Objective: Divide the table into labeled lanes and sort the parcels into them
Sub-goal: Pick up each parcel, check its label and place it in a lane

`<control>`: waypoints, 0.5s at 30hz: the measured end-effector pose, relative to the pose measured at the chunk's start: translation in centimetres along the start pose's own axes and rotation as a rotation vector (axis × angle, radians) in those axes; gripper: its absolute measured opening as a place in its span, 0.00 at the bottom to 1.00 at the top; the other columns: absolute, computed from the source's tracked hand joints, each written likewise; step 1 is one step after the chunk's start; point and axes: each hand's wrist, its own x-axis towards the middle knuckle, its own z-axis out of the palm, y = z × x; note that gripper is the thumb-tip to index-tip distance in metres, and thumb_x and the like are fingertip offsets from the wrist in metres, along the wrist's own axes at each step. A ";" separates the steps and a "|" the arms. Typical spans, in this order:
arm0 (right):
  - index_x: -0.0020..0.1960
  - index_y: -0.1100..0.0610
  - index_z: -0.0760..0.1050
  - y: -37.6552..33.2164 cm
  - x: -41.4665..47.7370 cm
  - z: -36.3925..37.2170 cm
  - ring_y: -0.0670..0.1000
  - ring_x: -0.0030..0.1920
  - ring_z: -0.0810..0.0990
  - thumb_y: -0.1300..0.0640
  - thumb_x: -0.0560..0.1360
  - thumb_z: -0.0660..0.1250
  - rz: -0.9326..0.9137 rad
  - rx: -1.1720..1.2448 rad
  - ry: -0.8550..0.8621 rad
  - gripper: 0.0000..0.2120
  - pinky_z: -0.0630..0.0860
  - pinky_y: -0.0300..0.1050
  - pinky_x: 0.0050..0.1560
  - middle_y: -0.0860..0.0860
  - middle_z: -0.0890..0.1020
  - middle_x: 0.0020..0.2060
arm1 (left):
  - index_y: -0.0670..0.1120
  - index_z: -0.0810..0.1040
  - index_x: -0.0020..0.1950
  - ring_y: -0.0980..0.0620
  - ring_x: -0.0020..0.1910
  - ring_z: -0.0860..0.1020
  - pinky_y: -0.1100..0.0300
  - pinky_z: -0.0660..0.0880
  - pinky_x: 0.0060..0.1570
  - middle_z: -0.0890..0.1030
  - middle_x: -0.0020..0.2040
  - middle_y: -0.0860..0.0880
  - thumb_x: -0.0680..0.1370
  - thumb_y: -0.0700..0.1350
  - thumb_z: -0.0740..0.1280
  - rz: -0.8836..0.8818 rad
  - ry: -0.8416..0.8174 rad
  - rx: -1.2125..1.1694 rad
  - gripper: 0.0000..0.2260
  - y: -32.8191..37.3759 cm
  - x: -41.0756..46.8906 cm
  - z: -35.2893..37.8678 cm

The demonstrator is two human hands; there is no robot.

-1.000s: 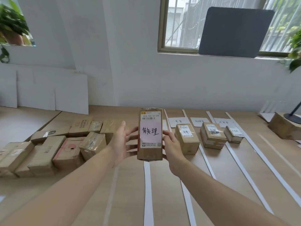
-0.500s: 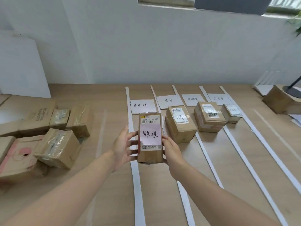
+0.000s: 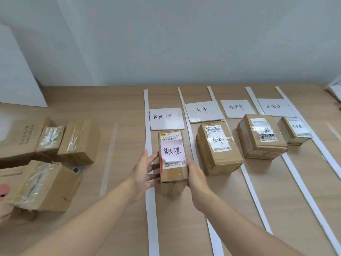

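You've brought the parcel [image 3: 172,159] down. A second ago it stood upright in the air facing you. Now it's low in the leftmost lane, between two white strips [image 3: 147,117], just short of the label card [image 3: 166,118]. Your view has dropped with it, and the window is out of frame.

The pink note [image 3: 172,150] on the parcel carries the same handwriting as that card, so the lane looks right. I can't tell whether the base touches the worktop [image 3: 120,218] yet: the near end looks at the surface or just off it. My read is that the placement is nearly done and only the set-down and release remain.

- **Left hand** [image 3: 145,174]: wide, with the fingers spread and fairly straight. The fingertips press the parcel's left side and the thumb is up, clear of the box.
- **Right hand** [image 3: 196,179]: clamps the right side, thumb along the front edge. The other fingers are hidden behind the box, so I can't see how far they wrap. The parcel is pinned between both hands.

The other three lanes each hold one sorted box [image 3: 217,150] below its own card. The unsorted boxes [image 3: 77,139] sit well apart on the left, so plenty of sorting is left.
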 end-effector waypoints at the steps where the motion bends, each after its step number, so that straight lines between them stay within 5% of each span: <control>1: 0.53 0.47 0.84 -0.5 0.7 0.0 0.42 0.41 0.85 0.52 0.88 0.51 0.011 -0.007 0.004 0.21 0.78 0.38 0.44 0.42 0.89 0.41 | 0.60 0.74 0.72 0.43 0.62 0.81 0.50 0.80 0.54 0.81 0.65 0.49 0.83 0.68 0.47 0.005 0.007 0.004 0.26 0.3 0.7 0.2; 5: 0.51 0.47 0.82 -1.6 3.4 0.0 0.45 0.45 0.83 0.52 0.88 0.51 0.045 0.020 0.029 0.21 0.76 0.41 0.46 0.41 0.87 0.35 | 0.61 0.73 0.73 0.45 0.64 0.79 0.47 0.77 0.63 0.81 0.65 0.51 0.83 0.68 0.46 0.015 0.024 0.008 0.26 1.1 2.7 0.6; 8: 0.54 0.49 0.82 -2.1 4.5 0.2 0.48 0.47 0.83 0.50 0.88 0.50 0.053 0.039 0.033 0.21 0.76 0.43 0.47 0.47 0.88 0.44 | 0.60 0.73 0.73 0.44 0.64 0.79 0.44 0.75 0.66 0.81 0.65 0.51 0.83 0.67 0.46 0.017 0.034 -0.003 0.26 1.6 3.6 0.6; 12: 0.53 0.48 0.83 -2.9 4.7 0.0 0.50 0.51 0.82 0.50 0.88 0.51 0.061 0.031 0.033 0.20 0.77 0.47 0.57 0.48 0.88 0.47 | 0.59 0.73 0.75 0.43 0.64 0.78 0.44 0.76 0.65 0.80 0.65 0.50 0.83 0.67 0.46 0.025 0.031 -0.003 0.27 2.0 3.7 0.9; 15: 0.52 0.48 0.84 -3.3 4.1 -0.1 0.49 0.49 0.82 0.51 0.86 0.52 0.027 0.010 0.067 0.20 0.75 0.44 0.51 0.46 0.88 0.45 | 0.59 0.73 0.73 0.44 0.62 0.78 0.48 0.79 0.58 0.77 0.67 0.51 0.83 0.67 0.47 0.041 0.047 0.018 0.26 2.2 2.8 0.9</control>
